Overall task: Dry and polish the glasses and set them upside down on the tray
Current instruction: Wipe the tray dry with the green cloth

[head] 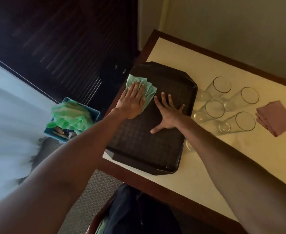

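Right forearm [223, 149] hid most of a fifth glass [189, 146]; green cloth [147, 92] partly under left hand [130, 103]; curtain [7, 124] blurred.

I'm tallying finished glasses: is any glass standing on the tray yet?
No. The tray holds only the two hands and the green cloth; the glasses stand beside it on the table.
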